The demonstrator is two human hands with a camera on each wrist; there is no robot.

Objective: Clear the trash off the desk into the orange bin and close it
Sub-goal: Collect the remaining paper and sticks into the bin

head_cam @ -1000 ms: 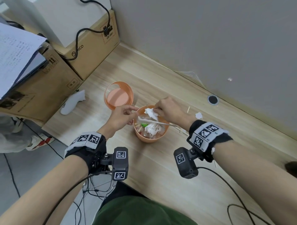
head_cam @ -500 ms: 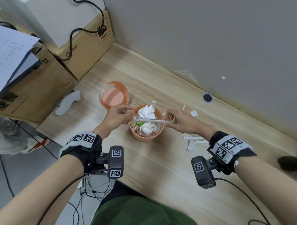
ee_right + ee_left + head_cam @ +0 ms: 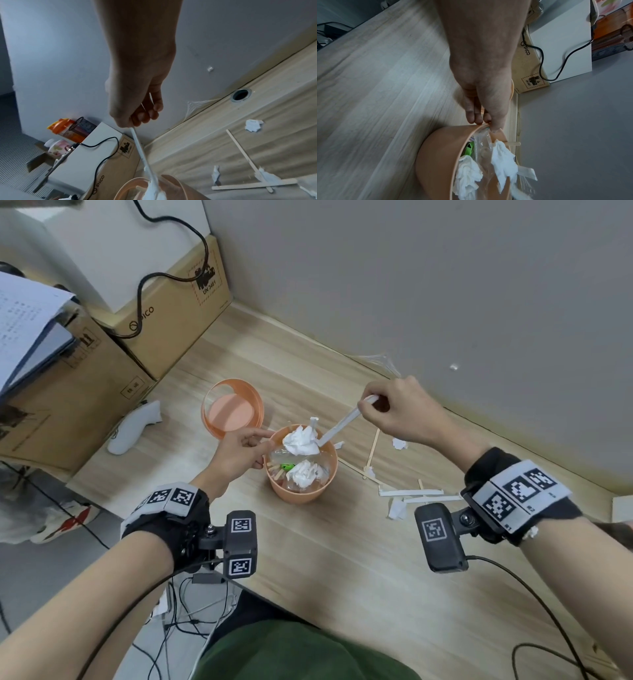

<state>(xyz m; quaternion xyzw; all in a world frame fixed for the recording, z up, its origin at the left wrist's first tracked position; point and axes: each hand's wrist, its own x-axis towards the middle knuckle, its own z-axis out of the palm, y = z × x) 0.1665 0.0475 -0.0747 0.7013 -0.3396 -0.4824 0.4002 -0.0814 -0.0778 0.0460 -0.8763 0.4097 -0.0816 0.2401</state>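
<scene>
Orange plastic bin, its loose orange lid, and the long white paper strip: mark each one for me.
Orange plastic bin (image 3: 301, 495): head view, front outer wall.
Loose orange lid (image 3: 231, 415): head view, inner face.
Long white paper strip (image 3: 339, 426): head view, mid-length, between the right hand and the bin.

Light wood desk (image 3: 342, 559) seen against grey wall. Orange bin (image 3: 301, 491) stood mid-desk; its lid (image 3: 233, 409) laid just behind-left of bin. White controller (image 3: 132, 428) further left. Wooden sticks (image 3: 372, 448), paper strips (image 3: 411, 493), crumpled scraps (image 3: 399, 444) scattered right of bin. Cardboard boxes (image 3: 171, 313) behind-left.
</scene>
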